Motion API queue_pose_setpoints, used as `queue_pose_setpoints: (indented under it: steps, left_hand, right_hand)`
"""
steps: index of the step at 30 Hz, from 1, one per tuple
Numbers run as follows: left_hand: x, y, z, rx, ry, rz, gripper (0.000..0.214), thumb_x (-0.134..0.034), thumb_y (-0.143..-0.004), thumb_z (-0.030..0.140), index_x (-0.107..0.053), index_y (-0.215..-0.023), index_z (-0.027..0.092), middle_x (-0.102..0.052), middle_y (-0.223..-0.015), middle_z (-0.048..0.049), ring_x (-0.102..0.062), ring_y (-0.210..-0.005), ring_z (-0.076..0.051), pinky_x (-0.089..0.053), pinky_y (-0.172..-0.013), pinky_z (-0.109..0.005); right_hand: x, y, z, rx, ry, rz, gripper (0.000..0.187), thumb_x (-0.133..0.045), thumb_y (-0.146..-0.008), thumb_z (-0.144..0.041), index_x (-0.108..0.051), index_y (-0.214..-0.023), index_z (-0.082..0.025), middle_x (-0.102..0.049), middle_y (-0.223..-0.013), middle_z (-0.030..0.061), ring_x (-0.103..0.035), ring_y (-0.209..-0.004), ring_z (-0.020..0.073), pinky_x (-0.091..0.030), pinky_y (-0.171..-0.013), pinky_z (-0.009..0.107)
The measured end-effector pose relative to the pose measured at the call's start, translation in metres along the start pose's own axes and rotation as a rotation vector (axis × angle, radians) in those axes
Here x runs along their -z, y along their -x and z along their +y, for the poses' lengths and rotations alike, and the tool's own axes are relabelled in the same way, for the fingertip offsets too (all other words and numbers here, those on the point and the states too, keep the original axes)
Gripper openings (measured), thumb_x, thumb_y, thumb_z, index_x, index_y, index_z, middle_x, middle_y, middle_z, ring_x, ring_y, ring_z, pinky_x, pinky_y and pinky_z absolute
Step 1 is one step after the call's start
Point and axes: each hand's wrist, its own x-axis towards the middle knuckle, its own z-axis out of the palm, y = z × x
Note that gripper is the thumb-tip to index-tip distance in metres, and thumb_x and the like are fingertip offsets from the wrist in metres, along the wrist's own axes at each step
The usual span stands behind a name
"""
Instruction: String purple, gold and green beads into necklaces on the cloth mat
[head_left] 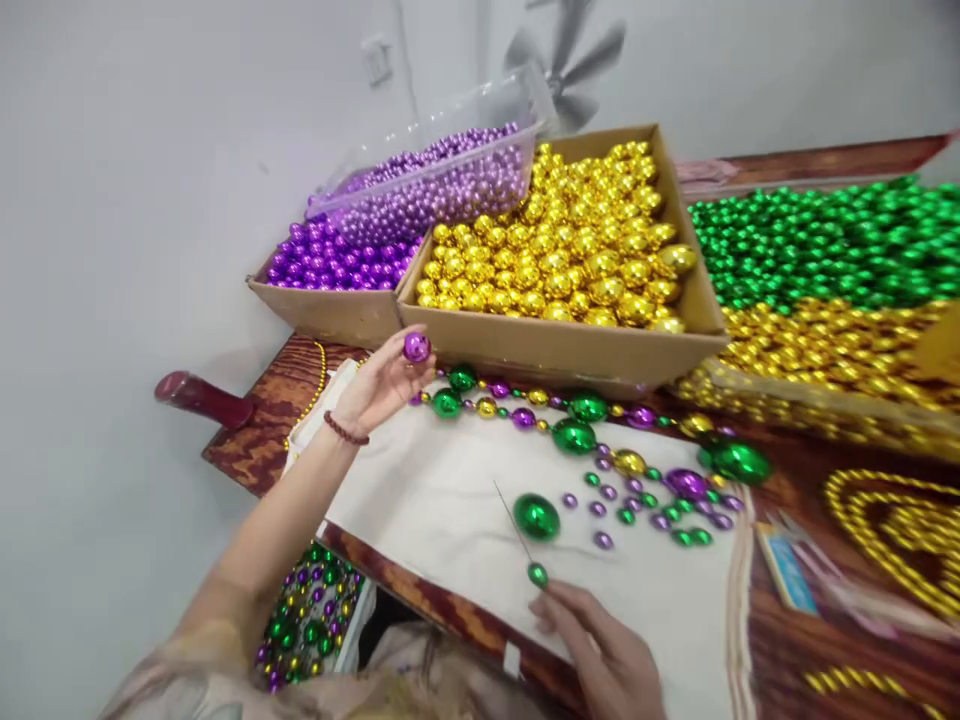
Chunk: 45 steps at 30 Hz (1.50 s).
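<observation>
My left hand (386, 380) is raised in front of the cardboard boxes, its fingers closed on a shiny purple bead (417, 347). Low over the white cloth (420, 480), my right hand (600, 640) pinches a long thin needle (512, 520) that points up and to the left. A small green bead (537, 574) sits on the needle close to my fingertips. Just beyond it lies a large green bead (537, 517). Small loose purple and green beads (626, 516) are scattered to the right. A strand of mixed green, gold and purple beads (574, 436) runs along the cloth's far edge.
Behind the cloth stand a box of gold beads (562, 260), a box of purple beads (337, 262) and a clear bin (450, 185) of smaller purple beads. Green beads (825, 245) fill a container at right. Gold bead strands (900, 530) lie on the wooden table (787, 650).
</observation>
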Motion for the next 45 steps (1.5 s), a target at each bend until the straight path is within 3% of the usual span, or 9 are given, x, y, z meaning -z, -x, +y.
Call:
queue_pose_setpoints:
  steps: [4, 9, 16, 31, 36, 45]
  left_hand:
    - [-0.017, 0.043, -0.063, 0.141, 0.132, 0.039, 0.016, -0.071, -0.082, 0.024, -0.066, -0.095, 0.018, -0.072, -0.096, -0.0048, -0.071, -0.096, -0.023, -0.055, -0.096, -0.044]
    - [-0.02, 0.063, -0.098, 0.138, 0.095, 0.076, 0.031, -0.076, -0.078, 0.021, -0.068, -0.108, 0.019, -0.069, -0.089, -0.0016, -0.07, -0.078, -0.014, -0.059, -0.079, -0.03]
    - [-0.029, 0.07, -0.102, 0.153, 0.119, 0.011, 0.032, -0.075, -0.079, 0.022, -0.069, -0.11, 0.017, -0.07, -0.088, -0.0038, -0.072, -0.09, -0.022, -0.056, -0.095, -0.048]
    - [-0.035, 0.071, -0.103, 0.146, 0.139, -0.024, 0.033, -0.076, -0.078, 0.021, -0.069, -0.11, 0.016, -0.069, -0.089, -0.0029, -0.071, -0.086, -0.018, -0.059, -0.09, -0.046]
    - [-0.047, 0.079, -0.109, 0.121, 0.068, -0.026, 0.033, -0.08, -0.074, 0.022, -0.069, -0.106, 0.017, -0.068, -0.088, -0.0017, -0.071, -0.085, -0.018, -0.059, -0.091, -0.047]
    - [-0.067, 0.101, -0.121, -0.01, -0.033, -0.045, 0.037, -0.082, -0.073, 0.023, -0.069, -0.107, 0.019, -0.066, -0.086, -0.0022, -0.066, -0.083, -0.014, -0.063, -0.081, -0.037]
  right_hand:
    - [0.001, 0.002, -0.01, 0.161, 0.03, -0.009, 0.023, -0.062, -0.087, -0.039, -0.073, -0.081, -0.019, -0.071, -0.065, 0.0038, -0.067, -0.057, 0.0177, -0.058, -0.059, 0.024]
    - [0.0, 0.011, -0.007, 0.241, 0.029, 0.008, 0.016, -0.06, -0.089, -0.029, -0.071, -0.086, -0.019, -0.069, -0.063, 0.0009, -0.066, -0.055, 0.015, -0.055, -0.057, 0.023]
    - [-0.002, 0.016, -0.006, 0.234, 0.025, -0.009, 0.015, -0.058, -0.089, -0.026, -0.07, -0.088, -0.019, -0.069, -0.063, 0.0001, -0.066, -0.054, 0.0137, -0.056, -0.056, 0.022]
    - [-0.01, 0.02, 0.002, 0.147, -0.016, 0.046, 0.014, -0.06, -0.09, -0.028, -0.07, -0.087, -0.019, -0.069, -0.065, -0.0006, -0.066, -0.056, 0.0132, -0.055, -0.057, 0.021]
    - [-0.016, 0.018, 0.011, 0.172, -0.034, 0.087, 0.013, -0.059, -0.091, -0.028, -0.069, -0.088, -0.019, -0.07, -0.067, 0.0005, -0.066, -0.06, 0.0142, -0.055, -0.062, 0.024]
    - [-0.023, 0.018, 0.014, 0.236, -0.079, 0.084, 0.012, -0.058, -0.094, -0.024, -0.068, -0.09, -0.02, -0.071, -0.073, -0.0002, -0.066, -0.065, 0.0127, -0.053, -0.066, 0.023]
